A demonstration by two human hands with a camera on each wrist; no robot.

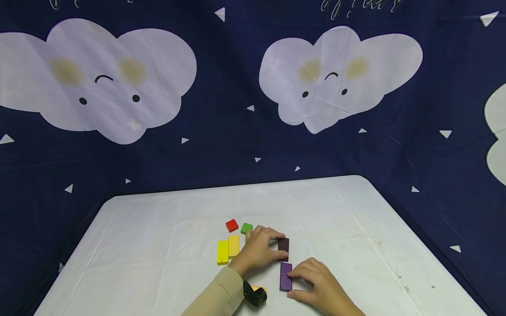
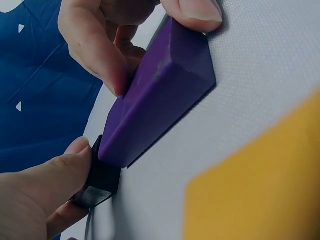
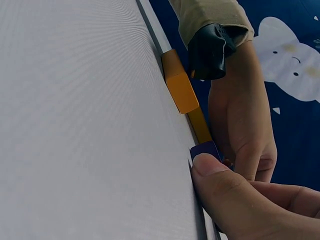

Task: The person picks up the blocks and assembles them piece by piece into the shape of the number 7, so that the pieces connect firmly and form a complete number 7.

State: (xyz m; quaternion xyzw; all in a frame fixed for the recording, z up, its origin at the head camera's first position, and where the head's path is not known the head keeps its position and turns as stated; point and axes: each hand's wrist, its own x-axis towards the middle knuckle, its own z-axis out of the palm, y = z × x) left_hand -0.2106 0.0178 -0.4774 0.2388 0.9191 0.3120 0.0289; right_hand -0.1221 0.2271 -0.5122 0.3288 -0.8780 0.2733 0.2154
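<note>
My left hand (image 1: 258, 248) grips a dark brown block (image 1: 284, 249), one finger at its far end and the thumb near its close end. Just nearer to me, my right hand (image 1: 320, 283) holds a purple block (image 1: 286, 276) between thumb and finger. In the left wrist view the purple block (image 2: 160, 90) is large, its near corner lifted or tilted slightly, with the dark block (image 2: 100, 180) close behind its far end. The right wrist view shows the right thumb (image 3: 210, 165) against the purple block's end (image 3: 204, 148); the dark block is hidden there.
Left of the left hand lie a yellow block (image 1: 223, 252) and a pale yellow block (image 1: 234, 245), side by side. Beyond them are a red block (image 1: 232, 225) and a green block (image 1: 246, 228). An orange-yellow block (image 1: 259, 288) sits partly under the left wrist's camera (image 1: 254, 295).
</note>
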